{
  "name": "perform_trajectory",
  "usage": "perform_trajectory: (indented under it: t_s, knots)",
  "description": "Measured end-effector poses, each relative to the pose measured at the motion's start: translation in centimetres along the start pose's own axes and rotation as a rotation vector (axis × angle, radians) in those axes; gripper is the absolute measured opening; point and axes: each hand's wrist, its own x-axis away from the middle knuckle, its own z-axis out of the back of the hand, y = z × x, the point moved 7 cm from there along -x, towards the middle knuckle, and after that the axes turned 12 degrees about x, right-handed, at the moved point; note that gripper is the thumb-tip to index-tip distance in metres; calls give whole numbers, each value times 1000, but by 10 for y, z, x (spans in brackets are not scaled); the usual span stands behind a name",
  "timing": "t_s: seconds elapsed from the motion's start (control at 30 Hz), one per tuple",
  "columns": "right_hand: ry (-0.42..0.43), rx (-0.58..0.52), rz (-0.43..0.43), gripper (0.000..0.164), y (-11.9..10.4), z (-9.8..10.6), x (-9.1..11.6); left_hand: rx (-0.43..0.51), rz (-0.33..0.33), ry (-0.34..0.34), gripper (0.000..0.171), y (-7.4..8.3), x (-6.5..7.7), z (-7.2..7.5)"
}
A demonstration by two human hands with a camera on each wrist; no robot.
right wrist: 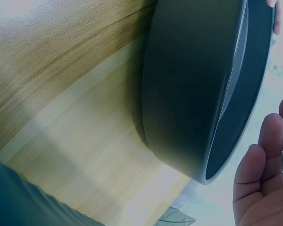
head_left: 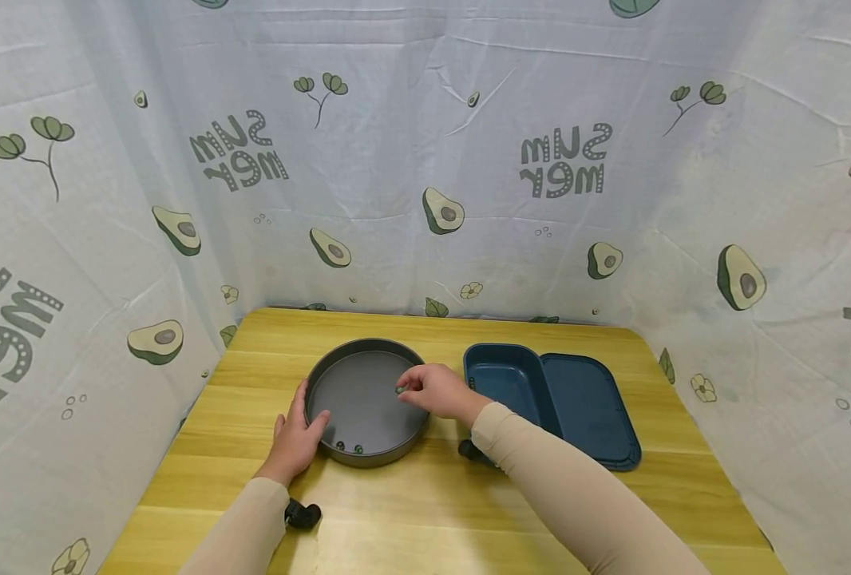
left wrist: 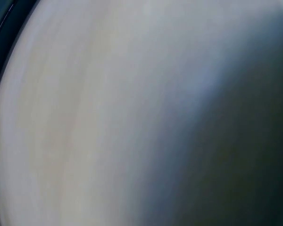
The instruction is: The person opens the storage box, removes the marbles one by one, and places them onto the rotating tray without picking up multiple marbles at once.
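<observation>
A round grey pan (head_left: 368, 399) stands on the table, with two small dark marbles (head_left: 358, 450) lying at its near edge. My left hand (head_left: 298, 438) holds the pan's left side, thumb over the rim and fingers along the outer wall. Over the right part of the pan, my right hand (head_left: 436, 390) pinches a small green marble (head_left: 400, 390) between thumb and fingertips. In the right wrist view the pan's side (right wrist: 193, 80) is close by, and the marble is out of sight. Only a blurred pale surface fills most of the left wrist view.
Right of the pan sits a blue rectangular container (head_left: 504, 375), partly hidden by my right arm, with small dark marbles (head_left: 472, 383) at its left wall. A flat blue lid (head_left: 591, 407) lies beside it. Patterned cloth (head_left: 397, 160) hangs behind the wooden table (head_left: 397, 527).
</observation>
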Motion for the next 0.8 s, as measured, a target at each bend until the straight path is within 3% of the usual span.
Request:
perform_trajectory:
  t_s: [0.8]
  knots:
    - [-21, -16, 21, 18, -8, -3, 1, 3, 0, -3, 80, 1, 0, 0]
